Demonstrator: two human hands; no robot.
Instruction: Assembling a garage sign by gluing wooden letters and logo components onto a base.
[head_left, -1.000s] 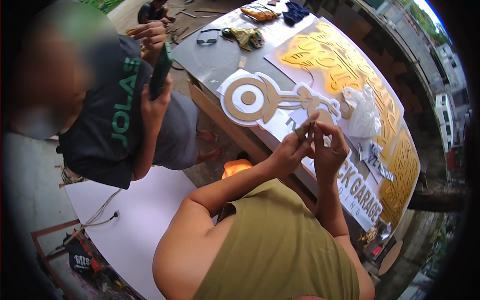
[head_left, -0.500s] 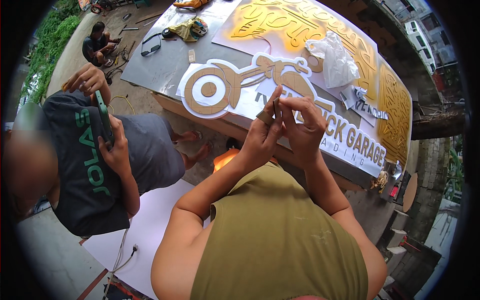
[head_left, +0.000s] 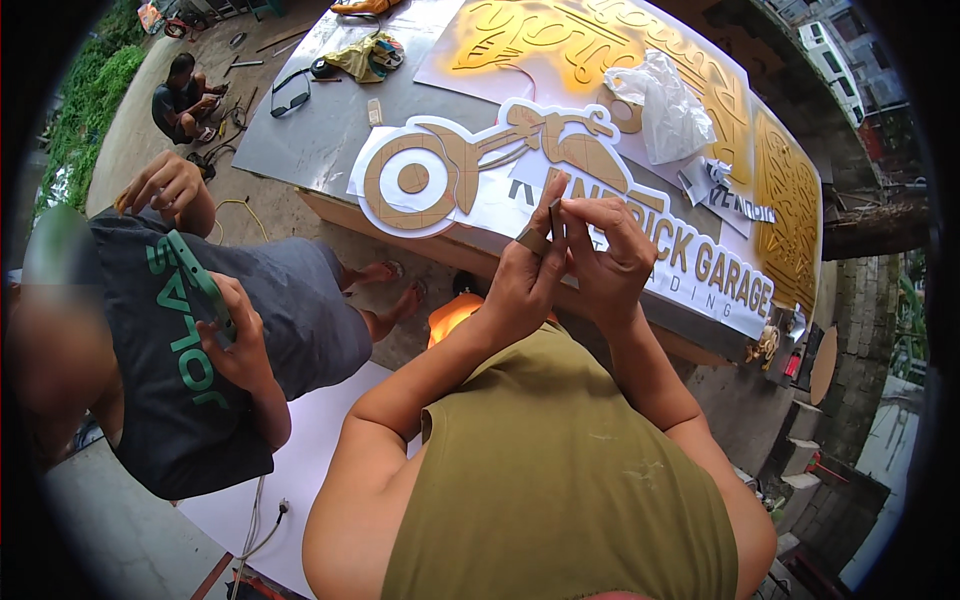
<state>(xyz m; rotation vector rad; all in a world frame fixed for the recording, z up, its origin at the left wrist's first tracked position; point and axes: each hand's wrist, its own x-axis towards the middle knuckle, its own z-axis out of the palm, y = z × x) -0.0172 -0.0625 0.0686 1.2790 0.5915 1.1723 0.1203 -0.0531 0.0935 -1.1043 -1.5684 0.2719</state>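
Both of my hands are raised in front of my chest, over the near edge of a sign. A small flat brown piece (head_left: 534, 241) lies between the thumb and fingers of my left hand (head_left: 520, 285), which is closed on it. My right hand (head_left: 612, 255) pinches at a thin dark edge beside my left fingertips; the fingers hide most of what it grips. Behind the hands rests the white sign (head_left: 655, 200), which has raised lettering and a brown motorcycle shape (head_left: 415, 215) on it.
The sign lies on a metal-topped table (head_left: 300, 150). Farther back are yellow-sprayed stencil sheets (head_left: 560, 50), a white plastic bag (head_left: 672, 115) and sunglasses (head_left: 291, 92). A person (head_left: 250, 300) close on my left holds a phone (head_left: 203, 283). Another person (head_left: 180, 98) sits farther off.
My hands keep nearly the same pose around the small piece. The nearby person's phone has tilted and moved slightly lower. The whole view has shifted a little.
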